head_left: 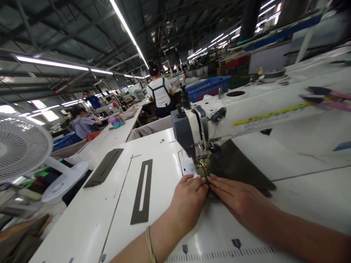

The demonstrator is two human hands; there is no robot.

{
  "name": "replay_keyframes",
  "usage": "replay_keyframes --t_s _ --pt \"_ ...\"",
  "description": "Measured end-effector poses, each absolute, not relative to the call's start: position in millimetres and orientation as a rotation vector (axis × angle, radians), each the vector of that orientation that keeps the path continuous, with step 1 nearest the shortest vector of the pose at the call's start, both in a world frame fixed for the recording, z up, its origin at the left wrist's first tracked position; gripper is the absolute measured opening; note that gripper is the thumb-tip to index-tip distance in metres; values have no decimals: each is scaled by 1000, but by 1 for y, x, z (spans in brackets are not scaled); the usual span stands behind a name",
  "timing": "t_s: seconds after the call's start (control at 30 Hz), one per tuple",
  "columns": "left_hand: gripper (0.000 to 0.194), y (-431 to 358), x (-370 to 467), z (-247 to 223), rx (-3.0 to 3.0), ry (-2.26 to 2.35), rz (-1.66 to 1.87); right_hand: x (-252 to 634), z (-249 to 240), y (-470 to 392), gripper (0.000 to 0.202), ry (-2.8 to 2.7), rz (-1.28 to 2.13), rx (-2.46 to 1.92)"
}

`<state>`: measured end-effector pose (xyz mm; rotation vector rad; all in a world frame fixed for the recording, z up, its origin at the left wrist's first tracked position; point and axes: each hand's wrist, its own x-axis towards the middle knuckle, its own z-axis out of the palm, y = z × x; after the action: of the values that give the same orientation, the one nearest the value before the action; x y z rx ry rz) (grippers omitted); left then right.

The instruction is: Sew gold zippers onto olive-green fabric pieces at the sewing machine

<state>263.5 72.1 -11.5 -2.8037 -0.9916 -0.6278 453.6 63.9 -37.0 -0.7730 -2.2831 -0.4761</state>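
A dark olive fabric piece [238, 166] lies on the white sewing machine table, partly under the needle area of the sewing machine [189, 128]. Just in front of the brass-coloured presser foot [203, 165], my left hand [189, 199] has its fingers curled down on the near edge of the fabric. From the other side, my right hand [238, 199] rests its outstretched fingers on the same piece, tips close to the left hand's. What lies under the fingertips is hidden. A dark slotted strip [148, 190] sits flat to the left of my left hand.
Farther left lies a stack of dark pieces [105, 168]. A white fan [22, 146] stands beyond the table's left side. Pink-handled snips [326, 96] and a yellow tape measure [274, 113] are on the machine arm. Behind are a blue basket [208, 87] and several people at work.
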Motion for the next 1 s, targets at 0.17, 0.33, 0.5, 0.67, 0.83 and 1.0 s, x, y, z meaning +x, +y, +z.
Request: replay_keyframes --t_s 0.17,0.33,0.5,0.67,0.83,1.0 --pt "26 72 267 4 -2901 -1170 -601 457 -17 80 29 -2307 -14 -878" --pt "13 84 275 10 -2757 -1458 -454 463 10 104 24 -2454 437 -1054" --pt "5 77 275 -4 -2817 -1207 -488 464 -21 87 28 -2411 -11 -803" --pt "18 56 273 -23 -2710 -1118 -672 461 -50 68 34 -2284 -258 -787" --pt "18 59 273 -30 -2702 -1067 -765 460 -46 67 36 -2251 -248 -781" --pt "19 64 271 -26 -2728 -1056 -737 461 -43 72 35 -2304 -305 -769"
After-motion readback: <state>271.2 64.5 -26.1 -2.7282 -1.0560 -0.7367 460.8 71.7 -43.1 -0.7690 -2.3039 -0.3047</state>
